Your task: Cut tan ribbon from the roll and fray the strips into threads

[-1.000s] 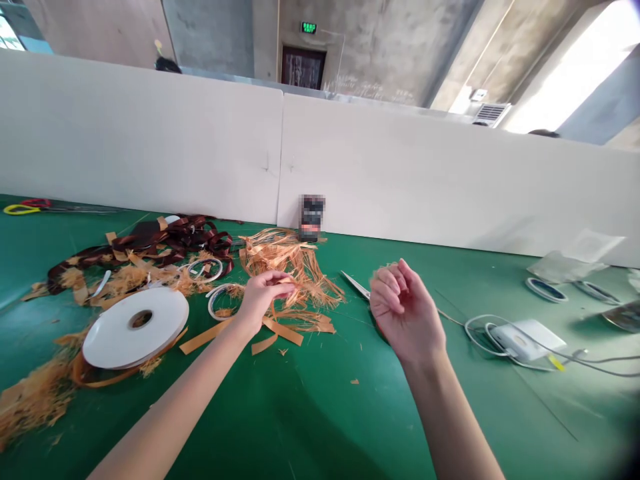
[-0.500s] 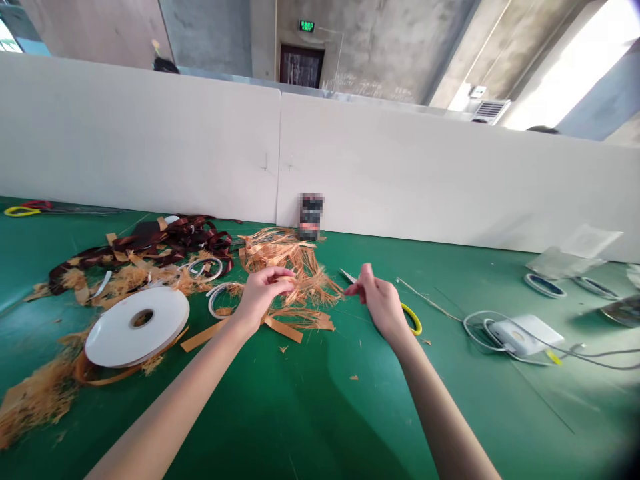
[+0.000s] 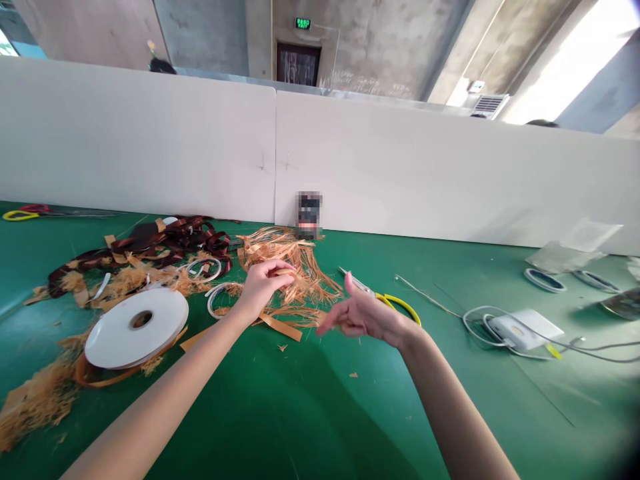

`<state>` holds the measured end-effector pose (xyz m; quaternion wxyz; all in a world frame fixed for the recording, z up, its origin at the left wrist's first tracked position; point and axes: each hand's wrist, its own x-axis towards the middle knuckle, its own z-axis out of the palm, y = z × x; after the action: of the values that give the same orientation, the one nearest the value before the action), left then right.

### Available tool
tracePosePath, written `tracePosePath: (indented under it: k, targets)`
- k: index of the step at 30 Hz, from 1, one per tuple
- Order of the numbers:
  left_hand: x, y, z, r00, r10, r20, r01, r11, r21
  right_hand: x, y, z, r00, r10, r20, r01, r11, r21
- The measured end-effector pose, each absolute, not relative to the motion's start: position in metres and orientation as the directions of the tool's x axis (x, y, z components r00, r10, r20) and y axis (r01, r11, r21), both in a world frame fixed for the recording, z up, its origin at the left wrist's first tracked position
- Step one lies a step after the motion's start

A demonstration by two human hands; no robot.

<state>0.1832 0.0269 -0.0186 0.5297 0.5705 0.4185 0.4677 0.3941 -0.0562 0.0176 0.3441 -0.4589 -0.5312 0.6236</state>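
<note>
Left grip narrow, fingers curled, apparently pinching a short piece of orange strip against the thumb. Step in hand judged to be working this piece, held just above the shredded orange fibres, which spread from beneath it toward 1 o'clock. Right grip wide, fingers spread toward 9 o'clock, holding nothing; it would need to close before taking any part. Yellow-handled scissors lie just beyond it at 12 o'clock. White tape reel sits at 8 o'clock from the left grip on the green bench, dark brown ribbon tangle at 10 o'clock. White power adapter lies well apart at 3 o'clock from the right grip.
</note>
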Motion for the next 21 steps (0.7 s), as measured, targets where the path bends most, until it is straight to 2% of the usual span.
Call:
tracePosePath:
  k: [2, 3, 4, 6, 8, 10, 12, 14, 16, 17, 19, 21]
  targets:
    - [0.185, 0.028, -0.019, 0.212, 0.971, 0.108, 0.005, -0.111, 0.994, 0.392, -0.059, 0.019, -0.607, 0.724, -0.327, 0.088, -0.348, -0.933]
    - [0.185, 0.028, -0.02, 0.214, 0.971, 0.109, 0.018, -0.115, 0.993, 0.393, -0.06, 0.02, -0.671, 0.672, -0.313, 0.045, -0.384, -0.922]
    - [0.185, 0.027, -0.021, 0.221, 0.97, 0.105, 0.03, -0.114, 0.993, 0.394, -0.06, 0.022, -0.65, 0.722, -0.238, -0.051, -0.354, -0.934]
    - [0.184, 0.025, -0.023, 0.247, 0.965, 0.087, 0.047, -0.102, 0.994, 0.396, -0.058, 0.024, -0.464, 0.885, -0.039, -0.24, -0.168, -0.956]
    - [0.183, 0.023, -0.025, 0.278, 0.958, 0.066, 0.052, -0.084, 0.995, 0.399, -0.053, 0.024, -0.233, 0.961, 0.147, -0.293, 0.074, -0.953]
    - [0.182, 0.021, -0.025, 0.298, 0.953, 0.051, 0.044, -0.067, 0.997, 0.401, -0.047, 0.019, -0.104, 0.957, 0.27, -0.185, 0.248, -0.951]
    - [0.181, 0.02, -0.024, 0.305, 0.951, 0.044, 0.026, -0.054, 0.998, 0.403, -0.04, 0.009, -0.035, 0.943, 0.332, 0.064, 0.334, -0.94]
    - [0.182, 0.021, -0.022, 0.314, 0.948, 0.043, 0.003, -0.046, 0.999, 0.402, -0.035, -0.002, -0.01, 0.933, 0.36, 0.363, 0.339, -0.868]
    - [0.183, 0.021, -0.021, 0.33, 0.943, 0.045, -0.017, -0.042, 0.999, 0.398, -0.033, -0.011, -0.024, 0.934, 0.357, 0.547, 0.311, -0.777]
    - [0.184, 0.021, -0.021, 0.341, 0.939, 0.045, -0.025, -0.039, 0.999, 0.395, -0.033, -0.014, -0.027, 0.938, 0.345, 0.576, 0.297, -0.762]
    - [0.185, 0.021, -0.022, 0.369, 0.928, 0.042, -0.033, -0.032, 0.999, 0.388, -0.034, -0.015, -0.011, 0.954, 0.3, 0.501, 0.265, -0.824]
    - [0.185, 0.021, -0.023, 0.396, 0.918, 0.034, -0.031, -0.024, 0.999, 0.383, -0.035, -0.012, 0.012, 0.974, 0.225, 0.249, 0.215, -0.944]
